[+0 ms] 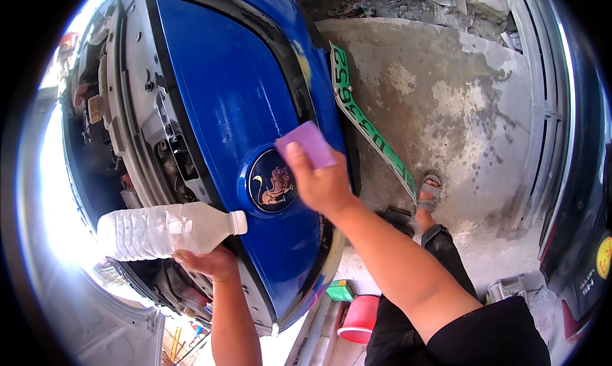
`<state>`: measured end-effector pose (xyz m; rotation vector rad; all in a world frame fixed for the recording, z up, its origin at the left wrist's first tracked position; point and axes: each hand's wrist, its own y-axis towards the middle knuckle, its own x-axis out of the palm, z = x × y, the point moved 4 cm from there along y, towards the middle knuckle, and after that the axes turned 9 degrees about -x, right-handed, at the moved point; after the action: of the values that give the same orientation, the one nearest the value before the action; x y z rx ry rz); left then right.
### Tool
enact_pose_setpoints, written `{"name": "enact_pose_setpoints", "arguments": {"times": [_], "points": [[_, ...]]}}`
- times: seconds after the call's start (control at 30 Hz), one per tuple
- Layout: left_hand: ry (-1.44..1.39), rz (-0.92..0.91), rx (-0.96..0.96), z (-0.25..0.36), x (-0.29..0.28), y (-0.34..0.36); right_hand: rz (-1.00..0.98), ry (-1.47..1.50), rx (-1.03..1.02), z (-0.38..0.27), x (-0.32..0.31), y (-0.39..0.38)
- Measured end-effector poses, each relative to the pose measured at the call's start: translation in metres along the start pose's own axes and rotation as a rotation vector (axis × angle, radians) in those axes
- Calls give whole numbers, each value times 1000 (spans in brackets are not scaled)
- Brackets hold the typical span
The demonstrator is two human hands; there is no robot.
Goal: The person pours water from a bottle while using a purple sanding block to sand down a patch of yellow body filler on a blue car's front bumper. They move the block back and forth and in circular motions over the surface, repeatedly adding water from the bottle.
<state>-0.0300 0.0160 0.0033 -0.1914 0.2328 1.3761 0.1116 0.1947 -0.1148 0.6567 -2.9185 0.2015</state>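
Observation:
My left hand (213,264) is closed round a clear plastic water bottle (185,229). The bottle lies nearly level, its white cap toward the car's blue front panel (217,66). A flat purple sheet, like sandpaper (310,139), is pinched in my right hand (322,184), with the thumb on top. That hand is over the panel, just beside the round dark emblem (271,181) with its pinkish animal figure. I cannot tell whether the sheet touches the panel. Wet-looking streaks mark the blue paint.
An engine bay (102,136) lies open on the left. A bent green-and-white plate (370,124) sticks out from the bumper's right side. Below are a red bucket (359,318) and a green box (340,291). Another dark vehicle (580,238) stands at the right.

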Motion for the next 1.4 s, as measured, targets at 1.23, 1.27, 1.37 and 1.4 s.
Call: {"name": "enact_pose_setpoints", "arguments": {"times": [1.23,1.27,1.37,1.4], "points": [[81,43,65,5,0,-3,-584,-103,159,30,-8,58],[49,30,29,4,-2,-2,-597,-84,184,28,-6,60],[-6,64,-30,3,-2,-1,-642,-74,241,23,-5,63],[-17,87,-42,3,-2,-2,-629,-68,236,27,-6,60]]}}
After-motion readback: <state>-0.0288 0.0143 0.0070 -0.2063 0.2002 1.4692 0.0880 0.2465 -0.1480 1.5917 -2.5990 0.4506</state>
